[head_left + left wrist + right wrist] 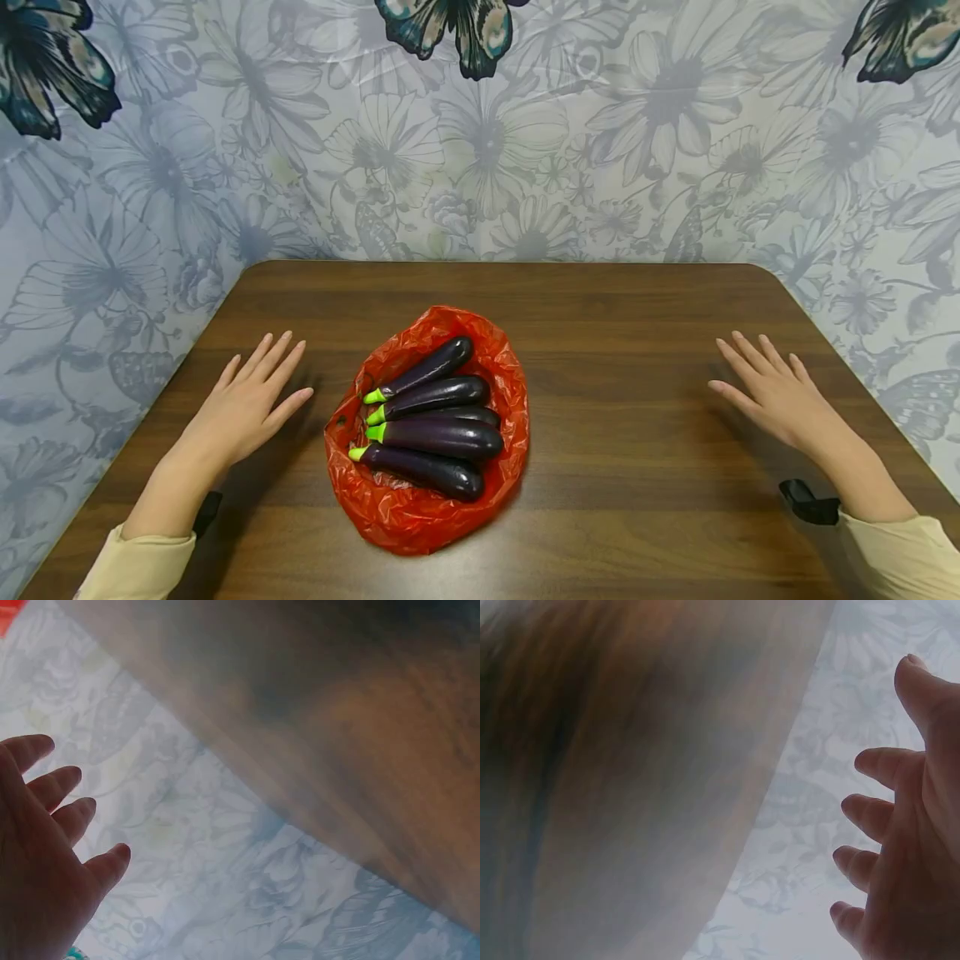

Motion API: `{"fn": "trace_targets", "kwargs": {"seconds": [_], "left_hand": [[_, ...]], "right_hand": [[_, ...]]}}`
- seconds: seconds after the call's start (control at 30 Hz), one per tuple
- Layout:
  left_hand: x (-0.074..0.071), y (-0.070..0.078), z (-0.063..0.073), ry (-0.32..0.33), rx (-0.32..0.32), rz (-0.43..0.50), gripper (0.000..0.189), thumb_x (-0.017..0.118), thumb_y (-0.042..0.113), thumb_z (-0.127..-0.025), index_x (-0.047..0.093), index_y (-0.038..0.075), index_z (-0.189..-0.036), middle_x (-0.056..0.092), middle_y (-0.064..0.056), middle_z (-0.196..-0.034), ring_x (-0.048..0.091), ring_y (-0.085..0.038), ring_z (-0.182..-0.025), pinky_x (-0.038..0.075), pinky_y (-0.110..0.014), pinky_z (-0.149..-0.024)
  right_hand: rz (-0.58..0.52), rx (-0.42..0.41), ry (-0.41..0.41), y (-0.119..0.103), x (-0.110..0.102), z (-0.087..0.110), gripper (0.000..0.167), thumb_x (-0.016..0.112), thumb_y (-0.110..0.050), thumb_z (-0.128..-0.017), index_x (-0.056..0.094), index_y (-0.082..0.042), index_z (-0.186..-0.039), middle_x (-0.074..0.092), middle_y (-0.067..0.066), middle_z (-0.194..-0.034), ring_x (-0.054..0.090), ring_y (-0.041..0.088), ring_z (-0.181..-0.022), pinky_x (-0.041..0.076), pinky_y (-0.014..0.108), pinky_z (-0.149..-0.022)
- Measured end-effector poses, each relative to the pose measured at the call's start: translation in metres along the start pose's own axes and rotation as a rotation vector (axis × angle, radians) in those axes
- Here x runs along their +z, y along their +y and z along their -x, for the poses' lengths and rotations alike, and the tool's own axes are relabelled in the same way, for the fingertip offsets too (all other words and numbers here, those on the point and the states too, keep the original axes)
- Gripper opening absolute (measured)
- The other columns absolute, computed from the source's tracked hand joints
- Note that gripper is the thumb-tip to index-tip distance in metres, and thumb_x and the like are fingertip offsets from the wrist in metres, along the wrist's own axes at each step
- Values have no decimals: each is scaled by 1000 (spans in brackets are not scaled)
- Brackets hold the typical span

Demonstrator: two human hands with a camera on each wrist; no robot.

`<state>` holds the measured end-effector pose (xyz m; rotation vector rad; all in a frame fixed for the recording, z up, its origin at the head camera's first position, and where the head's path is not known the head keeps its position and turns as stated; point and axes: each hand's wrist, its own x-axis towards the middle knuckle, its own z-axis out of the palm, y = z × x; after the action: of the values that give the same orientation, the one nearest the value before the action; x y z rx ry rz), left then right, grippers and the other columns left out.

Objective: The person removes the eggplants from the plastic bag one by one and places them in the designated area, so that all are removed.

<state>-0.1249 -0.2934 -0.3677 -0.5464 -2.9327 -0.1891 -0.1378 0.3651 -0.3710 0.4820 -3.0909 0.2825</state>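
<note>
Several dark purple eggplants (442,437) with bright green stem ends lie side by side in an opened red plastic bag (420,525), left of the table's middle. Their stems point left. To the left of the bag, my left hand (247,404) is held palm down with fingers spread, apart from it. My right hand (776,400) is far off on the right side, also palm down and spread, holding nothing. Both wrist views show the fingers straight: the left hand (45,832) at the left edge, the right hand (907,817) at the right edge.
The brown wooden table (615,375) has rounded far corners. Behind it and at its sides hangs a pale flower-patterned covering (525,167) with dark teal butterflies. A black strap (810,502) is at the right wrist.
</note>
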Motion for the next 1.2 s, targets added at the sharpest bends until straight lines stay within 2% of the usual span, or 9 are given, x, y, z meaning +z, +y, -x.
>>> {"fn": "trace_targets", "kwargs": {"seconds": [0.13,0.3,0.43,0.67,0.83,1.0,1.2], "left_hand": [[-5,5,-2,3,3,-8,69,52,41,-95,22,11,-150,16,-15,-153,2,-27,-140,0,-56,-107],[-10,12,-5,26,39,-20,67,53,42,-94,28,9,-148,17,-13,-153,8,-28,-139,2,-54,-107],[-16,21,-6,41,68,-22,68,54,42,-93,28,12,-149,16,-11,-153,10,-28,-139,4,-53,-108],[-23,37,-17,83,159,9,69,59,36,-92,28,12,-149,22,-14,-151,17,-31,-138,10,-53,-108],[-20,46,-33,113,222,49,69,67,32,-87,36,9,-145,26,-15,-149,22,-32,-136,22,-54,-104],[-14,51,-46,133,259,95,69,70,27,-85,40,8,-143,31,-15,-147,26,-31,-135,26,-54,-103],[-6,55,-54,154,305,124,64,70,25,-85,44,7,-140,33,-16,-146,30,-32,-133,29,-54,-101]], "right_hand": [[24,-46,18,-12,-4,-2,70,44,-40,-99,8,-11,-151,8,24,-151,-9,39,-136,-12,60,-101],[40,-96,36,-31,-11,-6,70,47,-41,-97,14,-9,-151,11,21,-152,-7,36,-137,-11,57,-103],[52,-130,62,-48,-16,-8,71,51,-42,-95,21,-9,-150,15,20,-152,-5,33,-138,-8,54,-105],[18,-228,145,-81,-19,-15,70,62,-39,-90,34,-6,-145,27,19,-148,9,33,-139,1,51,-108],[-16,-322,202,-107,-14,-21,69,66,-35,-87,37,-8,-144,33,15,-146,23,35,-135,10,47,-109],[-42,-389,203,-130,-8,-25,70,66,-36,-88,35,-12,-146,32,11,-147,24,31,-135,13,45,-109],[-61,-463,194,-149,-3,-33,70,64,-38,-88,34,-13,-146,33,9,-147,24,29,-136,14,46,-109]]}}
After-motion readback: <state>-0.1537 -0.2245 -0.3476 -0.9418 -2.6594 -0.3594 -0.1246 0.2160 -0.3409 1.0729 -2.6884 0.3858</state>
